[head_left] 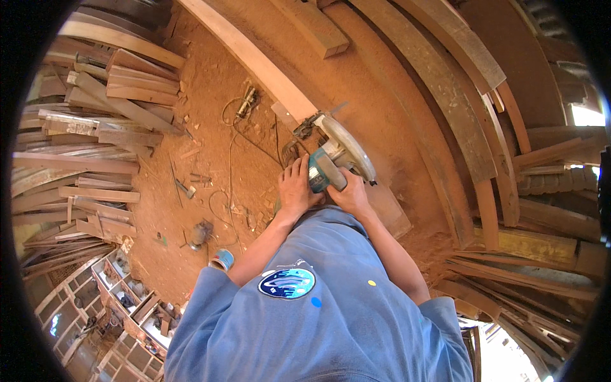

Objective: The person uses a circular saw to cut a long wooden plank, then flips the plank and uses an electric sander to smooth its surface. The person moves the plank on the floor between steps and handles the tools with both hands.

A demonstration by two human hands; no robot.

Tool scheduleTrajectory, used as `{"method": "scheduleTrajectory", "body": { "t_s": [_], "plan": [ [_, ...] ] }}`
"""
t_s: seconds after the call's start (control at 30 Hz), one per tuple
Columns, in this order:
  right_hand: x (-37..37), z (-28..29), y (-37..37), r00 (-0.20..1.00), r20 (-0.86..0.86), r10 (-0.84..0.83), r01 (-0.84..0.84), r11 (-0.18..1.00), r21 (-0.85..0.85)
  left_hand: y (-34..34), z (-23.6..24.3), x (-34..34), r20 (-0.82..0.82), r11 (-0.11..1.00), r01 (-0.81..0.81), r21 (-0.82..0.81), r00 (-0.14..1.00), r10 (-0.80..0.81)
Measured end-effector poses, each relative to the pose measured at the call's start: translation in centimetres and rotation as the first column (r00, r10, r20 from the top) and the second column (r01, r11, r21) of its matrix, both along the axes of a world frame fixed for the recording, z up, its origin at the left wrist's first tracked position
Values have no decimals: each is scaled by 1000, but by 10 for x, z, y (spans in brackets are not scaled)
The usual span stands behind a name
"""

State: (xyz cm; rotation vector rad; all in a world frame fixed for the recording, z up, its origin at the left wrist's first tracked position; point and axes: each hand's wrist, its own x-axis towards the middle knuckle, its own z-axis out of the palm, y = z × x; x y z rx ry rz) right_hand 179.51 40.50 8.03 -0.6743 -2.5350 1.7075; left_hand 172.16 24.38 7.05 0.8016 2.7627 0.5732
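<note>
A teal circular saw (316, 174) with a grey blade guard (355, 145) rests at the near end of a long, pale wooden board (254, 57). My right hand (349, 193) is closed around its rear handle. On the left side of the motor housing, my left hand (294, 190) grips with its fingers curled over the body. The blade itself is hidden by the guard and base. Right of the saw and closer to me, a flat brown board (388, 207) lies partly behind my right forearm.
Stacked timber offcuts (127, 102) line the left side. Long planks (439, 95) curve along the right. A power cord (235, 143) loops over the dusty ground, near a corded tool (247, 102) and a hammer (188, 190). A blue can (222, 259) stands by my left sleeve.
</note>
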Motion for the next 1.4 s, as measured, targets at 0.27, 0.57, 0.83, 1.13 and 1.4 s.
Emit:
{"method": "scheduleTrajectory", "body": {
  "t_s": [0.27, 0.57, 0.83, 1.13, 1.4],
  "plan": [
    [-1, 1, -2, 999, -32, -8, 9, 1000, 20, -2, 6, -3, 36, 999, 21, -35, 999, -20],
    [-1, -2, 0, 999, 39, 15, -15, 1000, -17, -1, 2, -5, -43, 998, 42, -38, 998, -43],
    [-5, -2, 0, 1000, 20, -1, 1, 1000, 8, 2, -2, -7, -28, 997, 15, -77, 999, -17],
    [-6, -7, 1, 1000, 17, 19, -19, 1000, 8, 2, -8, -9, -29, 996, 6, -84, 1000, -9],
    [-8, -15, 0, 1000, -2, 28, -28, 999, 27, 0, -18, -10, -59, 995, -1, -95, 998, -5]
  ]
}}
